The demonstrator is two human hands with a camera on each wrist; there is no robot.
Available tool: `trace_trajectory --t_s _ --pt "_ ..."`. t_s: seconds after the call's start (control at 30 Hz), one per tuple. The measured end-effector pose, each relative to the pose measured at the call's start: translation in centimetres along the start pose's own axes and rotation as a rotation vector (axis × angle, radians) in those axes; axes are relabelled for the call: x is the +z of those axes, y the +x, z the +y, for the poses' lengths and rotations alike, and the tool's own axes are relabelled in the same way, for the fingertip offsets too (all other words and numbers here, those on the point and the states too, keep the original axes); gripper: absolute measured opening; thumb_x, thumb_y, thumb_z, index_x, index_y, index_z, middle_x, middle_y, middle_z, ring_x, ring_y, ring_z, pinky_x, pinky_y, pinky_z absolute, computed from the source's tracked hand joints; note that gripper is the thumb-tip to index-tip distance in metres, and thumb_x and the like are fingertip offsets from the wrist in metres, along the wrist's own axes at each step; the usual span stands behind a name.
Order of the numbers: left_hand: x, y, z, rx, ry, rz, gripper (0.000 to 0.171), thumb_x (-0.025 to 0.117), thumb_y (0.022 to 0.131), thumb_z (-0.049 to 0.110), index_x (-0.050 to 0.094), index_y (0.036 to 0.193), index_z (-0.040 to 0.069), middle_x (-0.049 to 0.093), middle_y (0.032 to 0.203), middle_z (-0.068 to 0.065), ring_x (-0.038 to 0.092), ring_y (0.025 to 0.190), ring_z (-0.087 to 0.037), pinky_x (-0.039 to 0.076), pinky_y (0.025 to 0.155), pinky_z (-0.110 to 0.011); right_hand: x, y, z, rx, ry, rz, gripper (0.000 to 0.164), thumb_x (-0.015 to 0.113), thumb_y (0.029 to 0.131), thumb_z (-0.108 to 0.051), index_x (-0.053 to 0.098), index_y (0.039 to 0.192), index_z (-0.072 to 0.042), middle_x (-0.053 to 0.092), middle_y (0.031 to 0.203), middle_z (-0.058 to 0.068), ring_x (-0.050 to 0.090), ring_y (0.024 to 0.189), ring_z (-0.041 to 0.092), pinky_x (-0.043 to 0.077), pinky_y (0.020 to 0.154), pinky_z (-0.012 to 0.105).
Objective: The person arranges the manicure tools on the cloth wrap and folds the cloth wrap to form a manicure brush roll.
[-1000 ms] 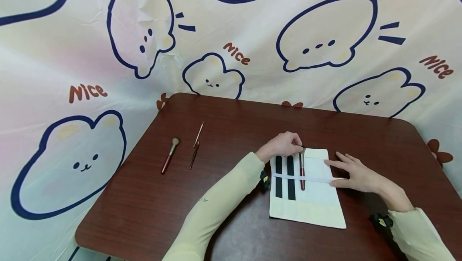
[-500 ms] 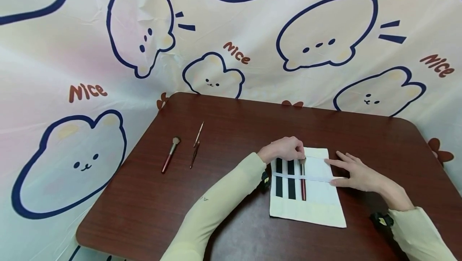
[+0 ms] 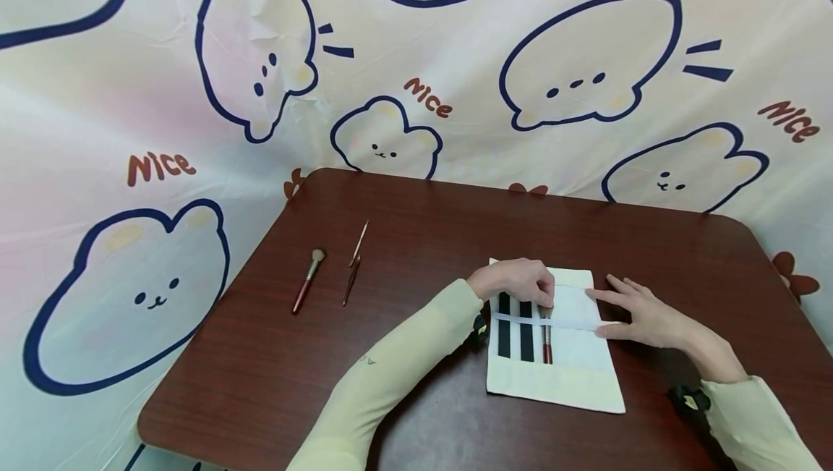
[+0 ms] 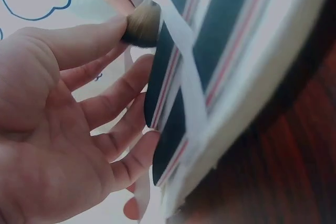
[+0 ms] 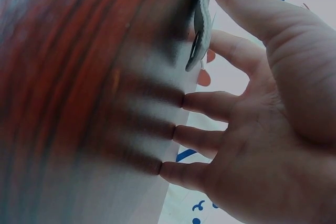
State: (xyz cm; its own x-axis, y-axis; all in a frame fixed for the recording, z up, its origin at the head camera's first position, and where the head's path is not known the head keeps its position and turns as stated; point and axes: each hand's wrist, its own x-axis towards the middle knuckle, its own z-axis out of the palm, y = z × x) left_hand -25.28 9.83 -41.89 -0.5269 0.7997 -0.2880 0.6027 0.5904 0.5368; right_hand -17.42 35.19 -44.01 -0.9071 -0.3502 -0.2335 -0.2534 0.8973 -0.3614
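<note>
A pale cloth brush roll (image 3: pixel 553 384) lies open on the table, with a thin white strap (image 3: pixel 573 323) across it and two dark strips (image 3: pixel 526 341) at its left side. On it lies a makeup brush (image 3: pixel 547 352) with a red handle, passing under the strap and reaching the cream band at the bottom. My left hand (image 3: pixel 517 279) pinches the brush by its bristles (image 4: pixel 143 24) between thumb and index finger, the other fingers loosely bent. My right hand (image 3: pixel 647 319) has its fingers spread, thumb and index finger at the roll's right edge, the other fingertips (image 5: pixel 181 173) on the tabletop.
On the left half of the brown table (image 3: pixel 416 232) lie another red-handled brush (image 3: pixel 309 281), a thin light stick-like tool (image 3: pixel 359 242) and a slim dark brown tool (image 3: pixel 351 281). A patterned cloth backdrop (image 3: pixel 468 51) hangs behind the table.
My left hand has moved toward the roll's bottom with the brush, sliding its handle down under the strap to the cream band. My right hand has stayed in place.
</note>
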Motion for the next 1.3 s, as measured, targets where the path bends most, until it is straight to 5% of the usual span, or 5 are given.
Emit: trace_trajectory --t_s 0.4,1.03,1.3 --pt "-0.1 -0.1 0.1 0.043 -0.008 -0.042 0.010 0.064 0.096 0.026 0.073 0.096 0.021 0.066 0.092 0.012 0.056 0.082 -0.004 0.043 0.070 -0.016 0.2 0.0 0.1 0.007 0.008 0.003 0.079 0.074 0.078 -0.055 0.050 0.143 -0.017 0.025 0.153 0.037 0.019 0.135 0.060 0.028 0.093 0.080" --pt "-1.4 -3.7 -3.3 0.034 -0.174 0.157 0.009 0.060 0.099 0.026 0.066 0.103 0.021 0.064 0.098 0.007 0.056 0.087 -0.010 0.047 0.074 -0.019 0.3 0.3 0.3 0.018 0.007 -0.002 0.081 0.074 0.077 -0.057 0.050 0.143 -0.017 0.024 0.153 0.036 0.019 0.135 0.060 0.026 0.094 0.081" --pt "-2.3 -7.0 -4.2 -0.068 -0.064 0.268 0.020 0.059 0.099 0.029 0.067 0.113 0.017 0.065 0.109 0.004 0.058 0.091 -0.011 0.050 0.079 -0.023 0.3 0.1 0.2 -0.002 0.008 0.014 0.080 0.074 0.077 -0.056 0.051 0.142 -0.017 0.026 0.152 0.036 0.019 0.135 0.060 0.028 0.093 0.080"
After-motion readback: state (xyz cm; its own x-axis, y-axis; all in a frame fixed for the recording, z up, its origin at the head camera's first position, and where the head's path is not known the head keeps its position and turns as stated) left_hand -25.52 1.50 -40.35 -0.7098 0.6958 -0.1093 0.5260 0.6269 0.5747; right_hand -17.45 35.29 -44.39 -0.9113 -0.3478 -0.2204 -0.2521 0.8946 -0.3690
